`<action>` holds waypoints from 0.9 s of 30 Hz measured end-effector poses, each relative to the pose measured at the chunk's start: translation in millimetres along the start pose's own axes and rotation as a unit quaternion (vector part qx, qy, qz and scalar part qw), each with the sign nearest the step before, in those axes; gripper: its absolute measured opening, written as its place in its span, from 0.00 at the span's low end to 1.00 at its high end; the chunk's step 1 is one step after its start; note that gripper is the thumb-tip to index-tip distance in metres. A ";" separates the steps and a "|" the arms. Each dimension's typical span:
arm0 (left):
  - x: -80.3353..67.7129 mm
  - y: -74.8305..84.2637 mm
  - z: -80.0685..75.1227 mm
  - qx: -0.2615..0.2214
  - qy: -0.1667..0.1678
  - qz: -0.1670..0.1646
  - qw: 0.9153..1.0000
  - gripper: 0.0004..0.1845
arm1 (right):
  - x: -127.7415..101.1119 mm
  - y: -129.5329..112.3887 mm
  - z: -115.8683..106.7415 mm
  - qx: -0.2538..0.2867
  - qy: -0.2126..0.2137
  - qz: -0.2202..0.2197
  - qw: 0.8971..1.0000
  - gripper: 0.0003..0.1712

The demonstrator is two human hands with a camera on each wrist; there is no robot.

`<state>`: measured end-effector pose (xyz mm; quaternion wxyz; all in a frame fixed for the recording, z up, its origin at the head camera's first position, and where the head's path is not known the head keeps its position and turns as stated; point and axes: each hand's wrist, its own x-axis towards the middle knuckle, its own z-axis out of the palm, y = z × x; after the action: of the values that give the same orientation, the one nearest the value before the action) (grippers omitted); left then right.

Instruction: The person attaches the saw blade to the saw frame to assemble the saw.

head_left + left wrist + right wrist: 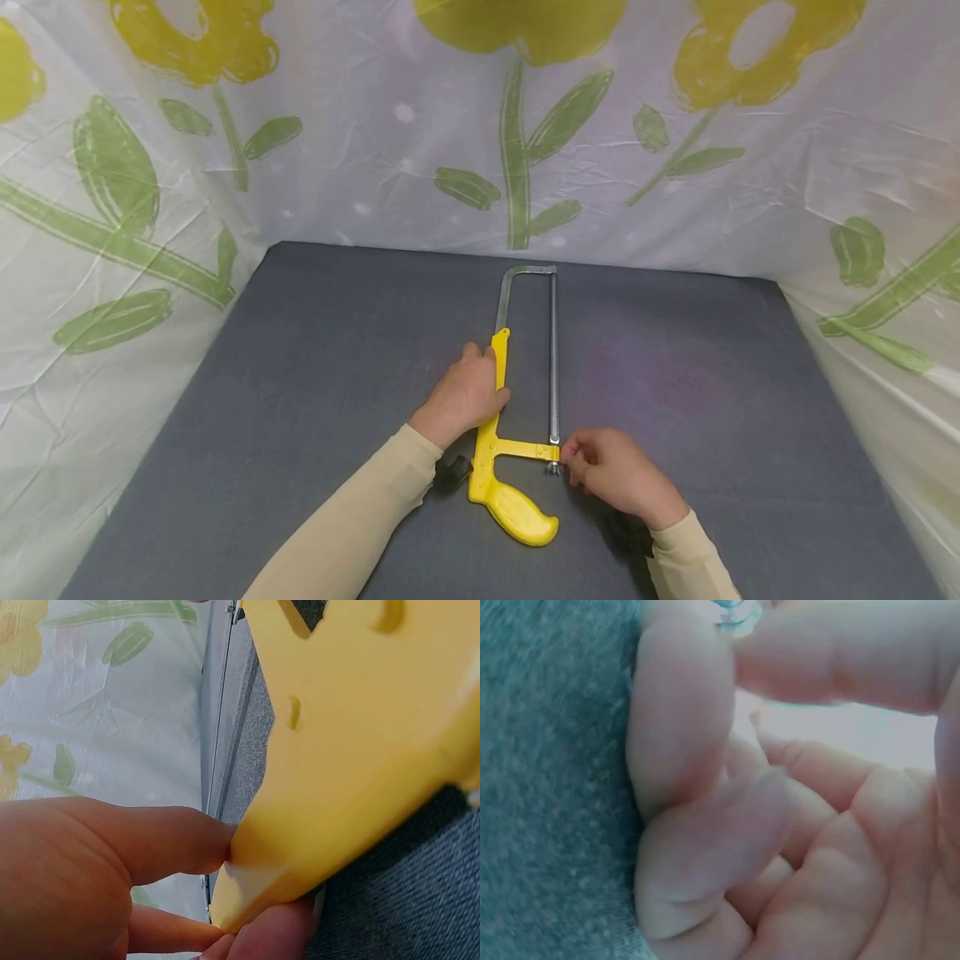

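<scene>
We found the yellow hacksaw [501, 433] lying flat on the grey counter [300, 400]. The left hand [461, 398] gripped its frame; the right hand [611, 471] pinched the tensioning nut [554, 468] (blade adjustment, we judged), calling for steady turning next.

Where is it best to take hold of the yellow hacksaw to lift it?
Probably the thick yellow handle of the hacksaw, coming from the near edge: it is rounded and free, while the left hand holds the frame and the right hand pinches the blade screw.
</scene>
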<state>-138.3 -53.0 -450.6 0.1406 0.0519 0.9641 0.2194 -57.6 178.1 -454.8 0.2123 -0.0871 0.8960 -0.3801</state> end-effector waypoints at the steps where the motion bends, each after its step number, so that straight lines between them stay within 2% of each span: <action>1: 0.2 0.4 0.0 0.000 0.000 0.000 1.000 0.40 | -0.4 -0.8 0.3 -0.013 0.012 0.004 1.000 0.06; 4: 0.5 1.6 -0.2 0.003 -0.001 0.000 1.000 0.40 | -0.3 -3.8 3.4 -0.041 0.046 0.022 0.998 0.02; 8: 0.6 2.5 0.3 0.005 -0.001 -0.003 1.000 0.41 | 1.7 -8.4 10.3 -0.062 0.065 0.053 0.995 0.19; 11: 0.5 2.7 0.3 0.003 0.001 -0.006 1.000 0.41 | 3.5 -10.2 14.1 -0.069 0.067 0.067 0.993 0.26; 27: 2.3 0.7 2.0 0.003 -0.001 -0.012 1.000 0.41 | 5.1 -5.5 14.0 -0.070 0.067 0.025 0.995 0.17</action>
<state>-139.9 -51.2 -452.6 0.1440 0.0409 0.9652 0.2142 -55.9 163.6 -461.2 0.1549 -0.0540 0.9346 -0.3156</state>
